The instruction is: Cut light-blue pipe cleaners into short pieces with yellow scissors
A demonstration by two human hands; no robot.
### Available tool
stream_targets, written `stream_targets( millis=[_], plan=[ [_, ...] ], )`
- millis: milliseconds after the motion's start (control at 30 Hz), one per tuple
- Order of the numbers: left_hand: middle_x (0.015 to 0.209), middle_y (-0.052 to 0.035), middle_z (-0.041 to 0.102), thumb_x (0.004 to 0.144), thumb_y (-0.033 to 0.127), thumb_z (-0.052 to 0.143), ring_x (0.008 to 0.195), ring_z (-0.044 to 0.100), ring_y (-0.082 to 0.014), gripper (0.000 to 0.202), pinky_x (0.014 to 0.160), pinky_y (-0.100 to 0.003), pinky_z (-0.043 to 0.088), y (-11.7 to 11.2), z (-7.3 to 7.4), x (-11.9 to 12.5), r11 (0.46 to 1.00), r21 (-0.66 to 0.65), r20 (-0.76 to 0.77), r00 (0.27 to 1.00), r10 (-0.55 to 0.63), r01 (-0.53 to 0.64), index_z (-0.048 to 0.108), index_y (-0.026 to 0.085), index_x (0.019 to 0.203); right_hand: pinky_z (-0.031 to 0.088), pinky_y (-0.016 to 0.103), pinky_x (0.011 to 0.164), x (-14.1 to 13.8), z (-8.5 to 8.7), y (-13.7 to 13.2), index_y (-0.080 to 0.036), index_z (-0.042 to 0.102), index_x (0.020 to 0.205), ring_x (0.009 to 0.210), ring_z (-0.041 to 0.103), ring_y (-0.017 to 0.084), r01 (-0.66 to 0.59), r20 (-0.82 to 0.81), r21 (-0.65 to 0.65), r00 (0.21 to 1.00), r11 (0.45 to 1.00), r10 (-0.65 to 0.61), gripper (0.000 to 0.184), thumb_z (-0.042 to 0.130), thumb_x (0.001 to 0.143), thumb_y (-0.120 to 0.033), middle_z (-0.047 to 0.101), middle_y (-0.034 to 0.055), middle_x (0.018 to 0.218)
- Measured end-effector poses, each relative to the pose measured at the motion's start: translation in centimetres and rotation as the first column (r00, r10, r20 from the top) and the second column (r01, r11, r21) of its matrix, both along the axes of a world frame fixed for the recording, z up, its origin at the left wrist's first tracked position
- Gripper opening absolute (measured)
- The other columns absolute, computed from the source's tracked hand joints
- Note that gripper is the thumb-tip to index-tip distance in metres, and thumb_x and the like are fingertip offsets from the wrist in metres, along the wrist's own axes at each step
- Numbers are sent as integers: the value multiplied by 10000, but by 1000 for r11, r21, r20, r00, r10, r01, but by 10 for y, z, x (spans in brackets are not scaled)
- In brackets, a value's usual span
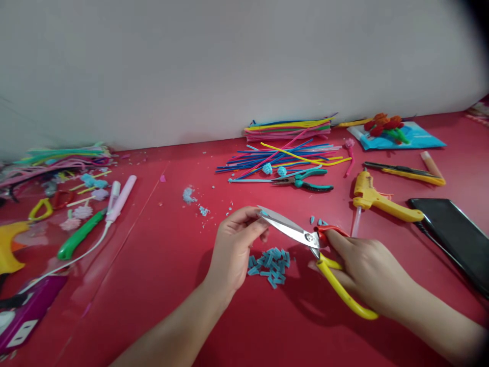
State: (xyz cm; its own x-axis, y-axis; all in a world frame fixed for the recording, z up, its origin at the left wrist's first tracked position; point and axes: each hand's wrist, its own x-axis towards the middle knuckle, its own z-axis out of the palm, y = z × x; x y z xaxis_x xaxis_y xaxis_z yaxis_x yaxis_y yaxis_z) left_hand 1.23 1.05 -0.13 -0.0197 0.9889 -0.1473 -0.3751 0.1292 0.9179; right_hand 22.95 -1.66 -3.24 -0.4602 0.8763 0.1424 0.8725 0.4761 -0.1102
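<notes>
Two bare hands, apart from each other, meet at one pair of scissors (301,235) above the red worktop (153,229): the right hand (367,265) is wrapped round the red and yellow handles (340,290), the left hand (233,244) pinches a small blue piece (263,213) at the blade tips, and a heap of blue cuttings (269,265) lies between them. Beyond, a black phone (454,234) and yellow glue gun (376,200) lie rightward, teal pliers (300,179) nearer the middle; along the worktop's far edge sits a bundle of coloured stems (290,128), and toward the far right corner, a blue packet (424,137).
</notes>
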Motion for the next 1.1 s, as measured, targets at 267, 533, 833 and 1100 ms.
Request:
stream_targets(
  millis=[267, 533, 833, 1100],
  plan=[
    [636, 17, 576, 644, 133, 629, 547, 510, -78, 108, 515, -199, 406, 0, 2, 0, 1000, -5, -31, 999, -22, 22, 646, 183, 738, 193, 254, 440, -1, 0, 0, -191, 404, 801, 437, 519, 151, 6, 9, -12, 1000, 1000, -6, 247, 417, 790, -437, 550, -13, 526],
    [641, 14, 576, 645, 138, 629, 555, 506, -78, 88, 513, -195, 402, 0, 2, 0, 1000, -3, -33, 999, -29, 29, 642, 174, 725, 194, 256, 443, 0, -1, 0, -203, 385, 786, 437, 518, 157, 5, 19, -23, 1000, 1000, -5, 250, 430, 783, -449, 539, -25, 519],
    [638, 17, 571, 650, 137, 626, 557, 508, -75, 79, 514, -191, 401, 0, 3, 0, 1000, -4, -38, 999, -29, 29, 635, 167, 723, 191, 252, 435, 0, 1, -1, -201, 383, 765, 403, 499, 142, -25, 12, 22, 1000, 999, 25, 240, 403, 801, -437, 526, -24, 486],
    [655, 12, 578, 652, 143, 625, 571, 507, -82, 96, 528, -201, 403, 0, 2, -1, 999, 18, -49, 998, -35, 36, 639, 170, 744, 177, 253, 437, 1, 1, -1, -204, 384, 734, 395, 487, 136, -18, 19, 38, 1000, 999, 17, 237, 402, 802, -430, 520, -22, 474]
  ],
)
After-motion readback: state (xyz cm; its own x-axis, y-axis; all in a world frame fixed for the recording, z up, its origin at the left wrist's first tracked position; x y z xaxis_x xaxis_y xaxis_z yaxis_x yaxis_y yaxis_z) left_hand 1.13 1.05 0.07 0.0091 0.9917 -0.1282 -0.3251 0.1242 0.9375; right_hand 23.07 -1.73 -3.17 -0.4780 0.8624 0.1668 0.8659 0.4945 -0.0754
